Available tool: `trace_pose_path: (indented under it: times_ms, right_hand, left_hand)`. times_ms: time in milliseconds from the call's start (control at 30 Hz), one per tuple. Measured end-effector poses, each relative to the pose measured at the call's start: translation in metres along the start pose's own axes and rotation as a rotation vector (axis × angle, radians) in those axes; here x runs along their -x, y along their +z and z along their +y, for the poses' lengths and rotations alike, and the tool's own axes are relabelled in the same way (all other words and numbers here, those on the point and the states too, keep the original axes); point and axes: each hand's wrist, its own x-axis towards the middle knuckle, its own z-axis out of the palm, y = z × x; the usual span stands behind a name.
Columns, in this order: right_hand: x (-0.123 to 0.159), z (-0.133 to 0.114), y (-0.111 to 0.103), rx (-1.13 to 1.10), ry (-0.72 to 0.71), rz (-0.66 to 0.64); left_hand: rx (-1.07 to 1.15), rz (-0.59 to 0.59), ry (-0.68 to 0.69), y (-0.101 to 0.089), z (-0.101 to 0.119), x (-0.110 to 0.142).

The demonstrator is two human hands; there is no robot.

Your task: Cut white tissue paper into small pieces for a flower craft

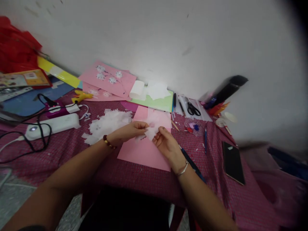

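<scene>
Your counter (149,179), under a maroon checked cloth (72,139), stands by a scuffed grey-white wall (154,38), w/ dim lt brightest abt mid-wall, & speckled grey floor (18,192) shows btm L.

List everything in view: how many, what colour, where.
Held tissue: uncounted, white, centre
Pink paper: uncounted, pink, beneath tissue
Tissue pile: one, white, left of paper
Flower cards: two, pink, back
Tissue roll: one, white, back
Green sheet: one, green, back
Glue gun: one, yellow, left
Power strip: one, white, left
Flat stack: one, multicoloured, far left
Red bundle: one, red, far left
Scissors: one pair, black, right
Small clutter: uncounted, mixed colours, right
Phone-like slab: one, black, far right
Tablecloth: one, reddish checked, throughout
Wall: one, grey, behind
Left hand: one, dark bracelet, on tissue
Right hand: one, pale bangle, on tissue
</scene>
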Motion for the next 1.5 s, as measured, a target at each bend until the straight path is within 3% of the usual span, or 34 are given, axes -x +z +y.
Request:
trace_pose_path:
  times_ms: [133,333,667,833,933,1000,1100,1167,1233,1333,1433,1500]
  right_hand:
    - [0.01,-0.006,0.0,0.055,-0.059,-0.01]
    - [0.019,-0.004,0.006,0.187,-0.123,-0.021]
    - [0.015,-0.002,0.0,0.299,-0.216,-0.034]
    - [0.011,-0.002,0.0,0.382,-0.273,-0.007]
    - [0.006,-0.009,-0.007,0.452,-0.372,0.062]
    - [0.003,-0.016,-0.014,0.505,-0.446,0.116]
    - [0.0,-0.024,-0.022,0.591,-0.523,0.175]
    - [0.0,-0.025,-0.025,0.647,-0.551,0.194]
    - [0.002,-0.024,-0.026,0.699,-0.56,0.198]
    - [0.008,-0.017,-0.024,0.768,-0.541,0.187]
    - [0.014,-0.007,-0.019,0.807,-0.496,0.174]
    - [0.016,-0.001,-0.015,0.809,-0.458,0.166]
  left_hand:
    - [0.049,0.038,0.027,0.012,-0.005,-0.006]
    - [0.194,0.087,0.196,0.029,-0.013,-0.011]
    - [0.086,0.012,0.341,0.025,-0.004,0.003]
    - [-0.003,0.03,0.248,0.023,-0.005,0.0]
    - [0.106,0.245,0.243,0.005,0.009,0.002]
    - [0.364,0.443,0.324,-0.019,0.025,0.01]
    - [0.671,0.567,0.488,-0.062,0.046,0.03]
    - [0.816,0.549,0.554,-0.076,0.05,0.041]
    - [0.776,0.483,0.492,-0.07,0.045,0.045]
    - [0.59,0.26,0.185,-0.031,0.03,0.041]
    - [0.402,0.015,0.019,0.006,0.019,0.035]
    - [0.272,-0.053,-0.01,0.015,0.014,0.031]
